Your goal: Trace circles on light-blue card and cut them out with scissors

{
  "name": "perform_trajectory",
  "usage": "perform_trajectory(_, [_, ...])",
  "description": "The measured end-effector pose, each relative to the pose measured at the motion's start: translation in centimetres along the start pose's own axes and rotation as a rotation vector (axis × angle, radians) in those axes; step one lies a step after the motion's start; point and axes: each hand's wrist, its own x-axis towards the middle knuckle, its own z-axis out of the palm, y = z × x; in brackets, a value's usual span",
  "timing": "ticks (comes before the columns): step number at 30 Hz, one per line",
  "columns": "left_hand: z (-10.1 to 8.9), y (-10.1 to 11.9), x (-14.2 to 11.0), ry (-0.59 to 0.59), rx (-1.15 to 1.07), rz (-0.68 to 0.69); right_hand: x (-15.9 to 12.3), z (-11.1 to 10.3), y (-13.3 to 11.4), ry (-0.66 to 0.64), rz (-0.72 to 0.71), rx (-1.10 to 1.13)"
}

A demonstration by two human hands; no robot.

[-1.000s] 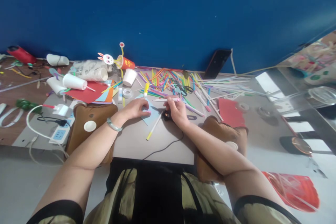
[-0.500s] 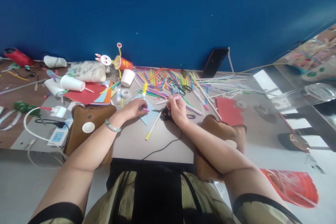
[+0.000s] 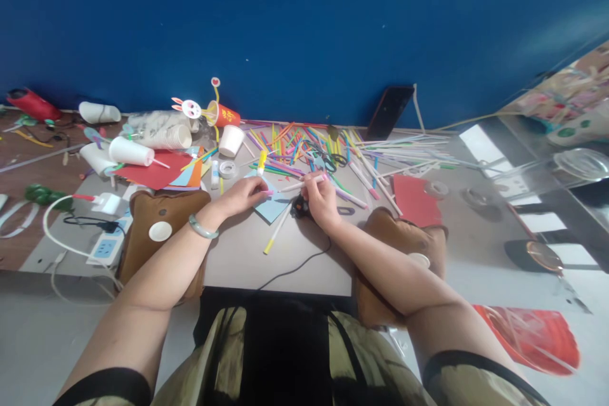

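Note:
My right hand [image 3: 321,200] is closed on a white marker [image 3: 292,187] with a pink end, its tip pointing left. Pinched in the fingers of my left hand [image 3: 245,196] is a small pink marker cap [image 3: 268,193], close to the marker's tip; I cannot tell whether the two touch. Beneath the fingers lies a light blue sheet of paper [image 3: 269,212]. A white marker with a yellow end [image 3: 276,233] lies slantwise at the paper's edge. Partly hidden by my right hand is a small black object [image 3: 299,206] with a cable.
Behind my hands spread many coloured sticks [image 3: 290,146] with scissors [image 3: 328,155] among them. White paper cups [image 3: 232,141] and a roll of tape [image 3: 228,169] stand to the left. A phone [image 3: 390,111] leans on the wall. Brown cushions [image 3: 164,250] lie under both forearms.
My left fingers have moved the pink cap slightly right and up, nearer the marker tip. My right hand keeps its hold on the marker. The view has shifted slightly.

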Motion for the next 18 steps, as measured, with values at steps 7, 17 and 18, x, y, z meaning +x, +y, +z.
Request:
perform_trajectory(7, [-0.2, 0.9, -0.1, -0.01, -0.1, -0.027, 0.0, 0.1, 0.1, 0.018, 0.031, 0.041])
perform_trajectory(17, [0.2, 1.2, 0.0, 0.024, -0.127, 0.006, -0.1, 0.3, -0.3, 0.004, 0.057, 0.083])
perform_trajectory(18, [0.3, 1.1, 0.1, 0.033, -0.138, 0.011, -0.1, 0.3, -0.2, 0.007, 0.062, 0.097])
